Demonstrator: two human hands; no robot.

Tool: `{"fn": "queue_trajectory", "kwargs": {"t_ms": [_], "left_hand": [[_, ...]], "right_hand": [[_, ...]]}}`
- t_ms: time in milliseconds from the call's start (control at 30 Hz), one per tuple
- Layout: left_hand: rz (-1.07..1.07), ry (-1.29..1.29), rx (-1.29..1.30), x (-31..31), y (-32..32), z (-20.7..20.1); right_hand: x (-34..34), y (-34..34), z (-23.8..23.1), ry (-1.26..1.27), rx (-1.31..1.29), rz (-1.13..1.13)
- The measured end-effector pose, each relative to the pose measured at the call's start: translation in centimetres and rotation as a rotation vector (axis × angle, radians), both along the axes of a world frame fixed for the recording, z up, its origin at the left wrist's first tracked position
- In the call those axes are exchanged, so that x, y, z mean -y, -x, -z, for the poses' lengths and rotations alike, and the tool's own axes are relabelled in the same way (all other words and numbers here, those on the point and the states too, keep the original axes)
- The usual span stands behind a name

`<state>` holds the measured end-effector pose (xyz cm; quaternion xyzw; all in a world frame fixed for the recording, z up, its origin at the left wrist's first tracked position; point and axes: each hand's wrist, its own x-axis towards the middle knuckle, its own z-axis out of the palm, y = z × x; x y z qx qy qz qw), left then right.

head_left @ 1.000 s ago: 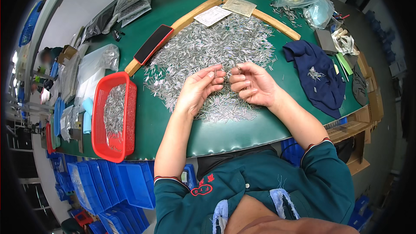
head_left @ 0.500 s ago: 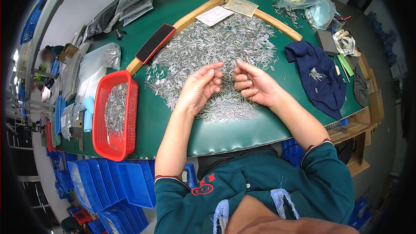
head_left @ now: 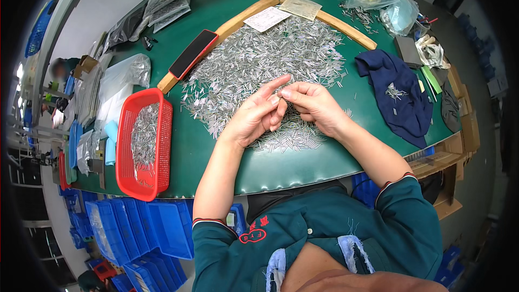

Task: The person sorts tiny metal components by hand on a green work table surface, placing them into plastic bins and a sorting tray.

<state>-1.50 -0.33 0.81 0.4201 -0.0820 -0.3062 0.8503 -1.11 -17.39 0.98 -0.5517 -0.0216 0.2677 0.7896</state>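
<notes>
Head view: left hand (head_left: 253, 119) and right hand (head_left: 320, 109) meet mid-frame over heaped metal pins (head_left: 284, 48); whether either grip is closed on one, I cannot tell.

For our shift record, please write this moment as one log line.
left hand, right hand: close together | held thing: unclear | beneath: pile of silvery rods | at left: red basket with rods
</notes>
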Motion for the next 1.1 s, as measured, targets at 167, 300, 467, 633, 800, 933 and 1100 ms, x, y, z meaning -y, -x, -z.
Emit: {"fn": "queue_trajectory", "kwargs": {"t_ms": [167, 300, 467, 633, 800, 933, 1100], "left_hand": [[0.006, -0.003, 0.010, 0.0, 0.0, 0.0], [0.013, 0.018, -0.001, 0.2, 0.1, -0.1], [0.047, 0.205, -0.106, 0.2, 0.0, 0.3], [0.070, 0.305, -0.131, 0.1, -0.2, 0.8], [0.077, 0.348, -0.143, 0.1, -0.1, 1.0], [0.085, 0.235, -0.104, 0.3, -0.1, 1.1], [0.058, 0.117, -0.035, 0.6, 0.2, 0.4]], "right_hand": [[0.0, 0.2, -0.1, 0.030, 0.034, 0.004], [-0.2, 0.3, 0.2, 0.058, 0.151, 0.044], [0.0, 0.4, 0.0, 0.078, 0.243, 0.049], [0.1, 0.4, 0.3, 0.049, 0.301, 0.031], [-0.1, 0.3, 0.9, 0.057, 0.398, 0.037], [0.0, 0.2, 0.9, 0.170, 0.488, 0.042], [0.8, -0.6, 0.8, 0.011, -0.016, -0.030]]}}
